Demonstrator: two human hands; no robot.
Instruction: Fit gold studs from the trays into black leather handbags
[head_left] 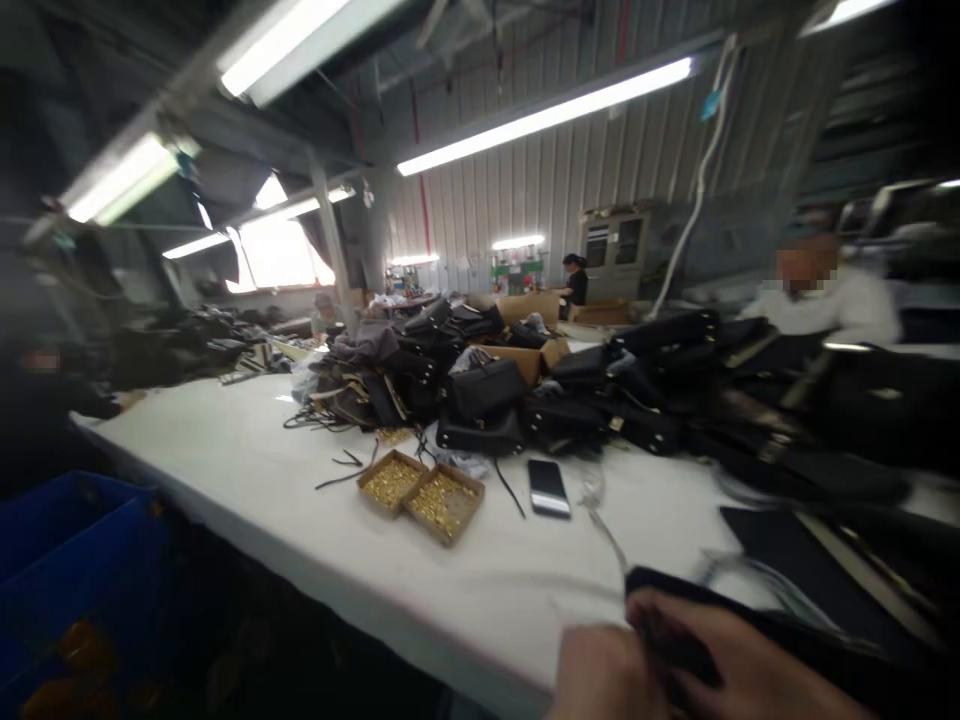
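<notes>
At the bottom right, my left hand [604,668] is closed in a fist, pressed close to my right hand [746,650]. Both are somewhat blurred. The fingers of my right hand curl around a black bag piece [667,582], whose edge shows above the fingers and runs off to the right. My left fingers meet the same dark material, though their tips are hidden. Ahead of the hands, on the white table [517,590], lie a smartphone [549,488] and two shallow cardboard trays, a left tray [389,484] and a right tray [445,503], holding small gold-coloured metal parts.
Black handbags [487,390] are heaped across the table's middle and right. A flat black panel [817,560] lies at the right. A blue bin [60,530] stands left, below table level. Across the table sits a person in a white top [862,305]; another person's dark sleeve is far left.
</notes>
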